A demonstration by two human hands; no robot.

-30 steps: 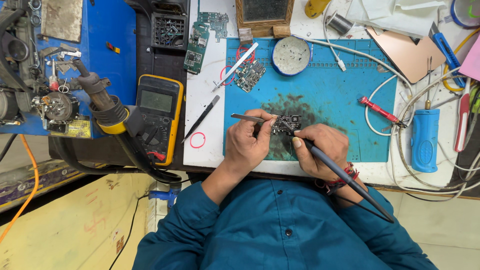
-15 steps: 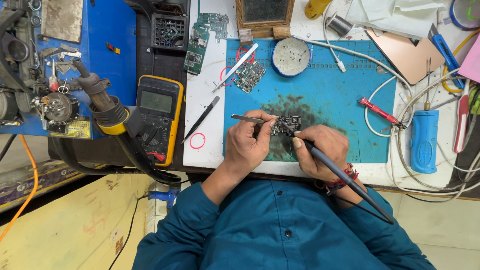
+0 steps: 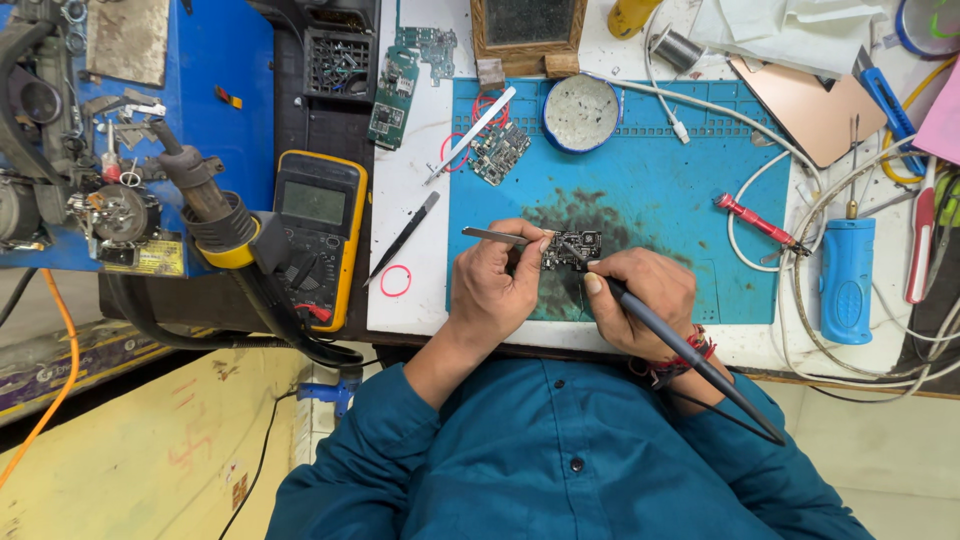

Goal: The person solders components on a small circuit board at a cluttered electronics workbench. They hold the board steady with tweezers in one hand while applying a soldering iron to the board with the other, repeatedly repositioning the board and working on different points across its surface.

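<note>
metal tweezers (image 3: 495, 236) pinched in left hand (image 3: 492, 290), right hand (image 3: 640, 300) gripping soldering iron (image 3: 690, 355).

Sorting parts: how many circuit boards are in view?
4: one between the hands, one on the mat's top-left corner, two green ones above, left of the mat. More may be hidden.

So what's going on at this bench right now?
A person in a teal shirt is working on a small circuit board lying on a blue mat. The left hand holds tweezers at the board, while the right hand holds a soldering iron with its tip on the board. A yellow multimeter sits off to the left.
</note>
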